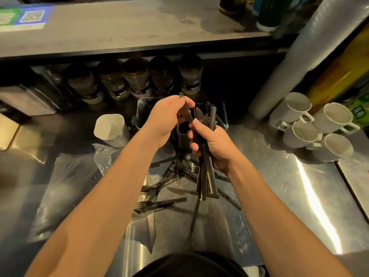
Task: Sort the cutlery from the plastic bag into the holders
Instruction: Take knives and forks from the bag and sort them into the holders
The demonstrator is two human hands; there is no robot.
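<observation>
Steel counter (pixel 279 176) work stood partway: right hand (pixel 215 148) fingers gripped a bundle of dark knives (pixel 205 176), left hand (pixel 167 116) fingers pinched one knife (pixel 187 114) above the metal holders (pixel 183 134). Below the fingers, many dark forks (pixel 155 204) lay unsorted on the clear plastic bag (pixel 65 186).

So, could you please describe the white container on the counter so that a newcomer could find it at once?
Start at the steel counter and look left of the metal cutlery holders that the hands work over. There stands the white container, behind the clear plastic bag. Unlike the mugs on the right, it has no handle and a rounded-square mouth.
</observation>
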